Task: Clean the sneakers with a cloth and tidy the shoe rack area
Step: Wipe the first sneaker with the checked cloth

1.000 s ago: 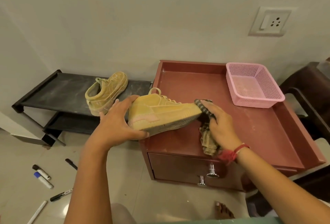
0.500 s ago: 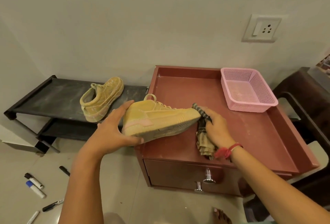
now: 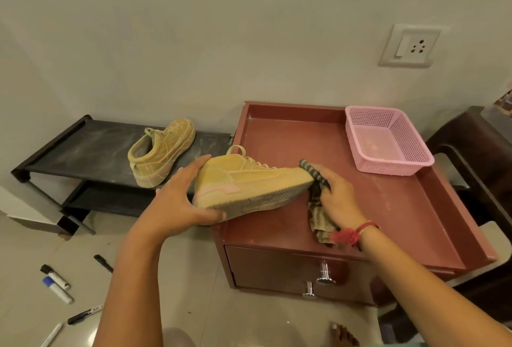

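Observation:
My left hand [image 3: 177, 202] grips the heel of a tan sneaker [image 3: 249, 183], held on its side over the left edge of the red cabinet [image 3: 374, 208]. My right hand [image 3: 336, 197] holds a striped brown cloth [image 3: 318, 208] against the sneaker's toe, and the cloth's tail hangs down under my wrist. A second tan sneaker [image 3: 160, 150] stands upright on the top shelf of the black shoe rack [image 3: 83, 150], to the left of the cabinet.
An empty pink mesh basket [image 3: 388, 144] sits at the cabinet's back right corner. Several markers and pens [image 3: 55, 283] lie scattered on the tiled floor at lower left. A dark chair [image 3: 471, 158] stands on the right. A wall socket [image 3: 410, 46] is above.
The sneaker has tipped a little toward level in my left hand, and my right hand with the cloth stays at its toe. The camera view has shifted slightly.

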`<action>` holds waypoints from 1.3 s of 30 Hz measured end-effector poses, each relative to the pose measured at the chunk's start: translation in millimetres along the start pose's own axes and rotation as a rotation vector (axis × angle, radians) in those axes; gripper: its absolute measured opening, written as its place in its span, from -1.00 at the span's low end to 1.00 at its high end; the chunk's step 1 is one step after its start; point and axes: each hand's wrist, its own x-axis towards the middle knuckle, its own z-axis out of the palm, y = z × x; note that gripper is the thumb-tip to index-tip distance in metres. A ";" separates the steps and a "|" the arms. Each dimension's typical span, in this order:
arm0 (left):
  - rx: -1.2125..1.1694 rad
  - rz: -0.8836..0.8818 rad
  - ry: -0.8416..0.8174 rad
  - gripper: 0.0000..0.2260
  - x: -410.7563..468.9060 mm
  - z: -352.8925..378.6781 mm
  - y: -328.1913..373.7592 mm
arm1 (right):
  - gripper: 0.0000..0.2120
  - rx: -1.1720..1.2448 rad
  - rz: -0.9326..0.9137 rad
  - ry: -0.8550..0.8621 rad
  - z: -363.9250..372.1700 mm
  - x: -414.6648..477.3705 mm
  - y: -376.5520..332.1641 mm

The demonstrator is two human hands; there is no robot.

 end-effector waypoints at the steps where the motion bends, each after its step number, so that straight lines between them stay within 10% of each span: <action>1: 0.008 0.002 0.000 -0.02 -0.5 -0.1 -0.2 | -0.43 -0.011 0.014 -0.002 -1.8 0.9 0.1; 10: -0.012 0.006 -0.037 0.02 -1.7 0.1 -1.3 | -0.51 0.074 0.207 -0.089 -4.8 8.6 8.7; 14: -0.021 0.013 -0.103 0.04 -6.0 -1.9 -0.1 | -0.56 0.336 0.361 0.126 -17.6 15.4 1.7; 24: -0.218 0.304 0.252 0.00 -13.7 11.4 60.6 | -0.50 0.087 -0.557 0.068 -24.4 -42.8 -136.7; 30: -0.224 0.271 0.293 0.03 -13.9 7.4 58.9 | -0.43 -0.056 -0.491 -0.236 -11.4 -46.9 -137.4; 39: -0.221 0.276 0.236 0.06 -13.5 0.6 41.6 | -0.33 -0.248 -0.596 -0.007 20.0 -54.3 -102.2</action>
